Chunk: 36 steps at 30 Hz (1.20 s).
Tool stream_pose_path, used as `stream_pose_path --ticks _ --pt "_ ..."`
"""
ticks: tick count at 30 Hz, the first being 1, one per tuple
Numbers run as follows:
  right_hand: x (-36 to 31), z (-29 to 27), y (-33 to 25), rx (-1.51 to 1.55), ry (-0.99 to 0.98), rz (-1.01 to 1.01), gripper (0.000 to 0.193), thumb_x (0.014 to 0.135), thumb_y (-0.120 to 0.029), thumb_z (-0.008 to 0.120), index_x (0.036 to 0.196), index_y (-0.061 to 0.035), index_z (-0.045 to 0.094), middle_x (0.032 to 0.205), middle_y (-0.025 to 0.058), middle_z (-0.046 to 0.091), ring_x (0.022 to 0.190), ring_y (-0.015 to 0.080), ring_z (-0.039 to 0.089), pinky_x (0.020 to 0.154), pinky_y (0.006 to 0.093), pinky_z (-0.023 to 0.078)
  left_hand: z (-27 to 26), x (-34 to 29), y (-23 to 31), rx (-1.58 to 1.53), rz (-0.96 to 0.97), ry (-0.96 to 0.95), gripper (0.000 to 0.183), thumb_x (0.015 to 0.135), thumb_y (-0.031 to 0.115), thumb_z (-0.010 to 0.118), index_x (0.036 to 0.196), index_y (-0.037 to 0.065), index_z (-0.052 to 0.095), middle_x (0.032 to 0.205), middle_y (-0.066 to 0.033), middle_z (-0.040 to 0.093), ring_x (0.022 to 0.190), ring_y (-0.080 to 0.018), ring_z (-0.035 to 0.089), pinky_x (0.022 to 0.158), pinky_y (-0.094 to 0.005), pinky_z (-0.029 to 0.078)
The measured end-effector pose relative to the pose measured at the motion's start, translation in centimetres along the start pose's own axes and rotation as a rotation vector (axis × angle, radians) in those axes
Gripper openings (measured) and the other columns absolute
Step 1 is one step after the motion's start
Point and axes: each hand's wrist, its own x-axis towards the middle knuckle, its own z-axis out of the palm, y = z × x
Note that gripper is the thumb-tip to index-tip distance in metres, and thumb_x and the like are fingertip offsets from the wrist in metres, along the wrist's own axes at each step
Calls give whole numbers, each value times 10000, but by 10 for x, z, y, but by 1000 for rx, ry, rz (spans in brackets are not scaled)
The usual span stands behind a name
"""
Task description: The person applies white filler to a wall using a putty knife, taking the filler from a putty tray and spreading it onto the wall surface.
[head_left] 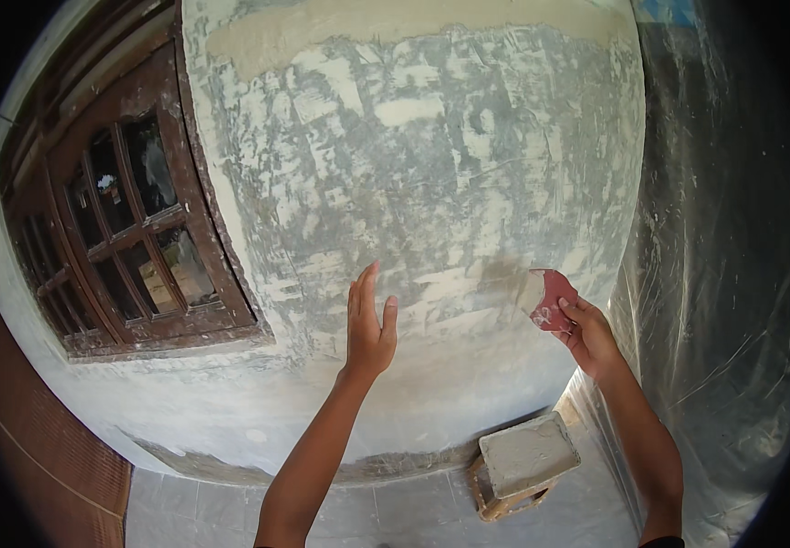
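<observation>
My right hand pinches a flat red putty scraper between thumb and fingers, close to the right part of the wall. Pale, putty-coloured material covers the scraper's left corner, and whitish smears mark its face. My left hand is raised with its fingers stretched and the thumb apart, holding nothing. It is in front of the wall; whether it touches the surface I cannot tell. The wall is grey with patchy cream-white filler, and a smoother beige band runs along the top.
A brown wooden window with small panes is set in the wall at left. Low at right stands a small stool with a putty-smeared top on grey floor tiles. Clear plastic sheeting hangs at right. A brown woven surface lies lower left.
</observation>
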Motion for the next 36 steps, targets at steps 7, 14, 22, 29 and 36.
stream_pose_path --ticks 7,14,22,29,36 --pt "12 135 -65 -47 -44 -176 299 1019 -160 606 1300 -58 608 1119 47 702 961 129 687 881 289 537 -128 81 -11 117 172 184 542 1054 234 454 1534 16 330 1538 -200 421 1447 -369 368 1235 -528 177" --pt "34 281 -109 -179 -128 -595 306 1002 -170 638 1277 -35 639 1070 40 728 940 103 687 901 268 524 -210 151 -37 200 319 295 516 1036 167 470 1512 -2 364 1530 -206 416 1438 -354 381 1197 -455 272" --pt "65 430 -133 -643 38 -1227 301 978 -117 621 1238 29 662 1095 157 743 918 247 720 813 330 552 -227 190 -73 243 340 308 578 1035 212 482 1544 4 304 1552 -206 392 1453 -368 356 1221 -523 207" --pt "111 493 -134 -804 116 -2005 272 910 -44 603 1163 -50 703 1058 110 745 925 313 681 864 428 527 -223 200 -78 349 393 320 588 1020 183 483 1544 6 282 1565 -194 370 1455 -360 353 1224 -532 186" --pt "141 509 -110 -1046 237 -2038 330 864 -37 645 1186 -77 706 1208 67 697 1043 259 654 901 370 523 -232 210 -89 400 406 336 581 1010 151 488 1537 -6 300 1556 -196 389 1464 -355 344 1237 -526 160"
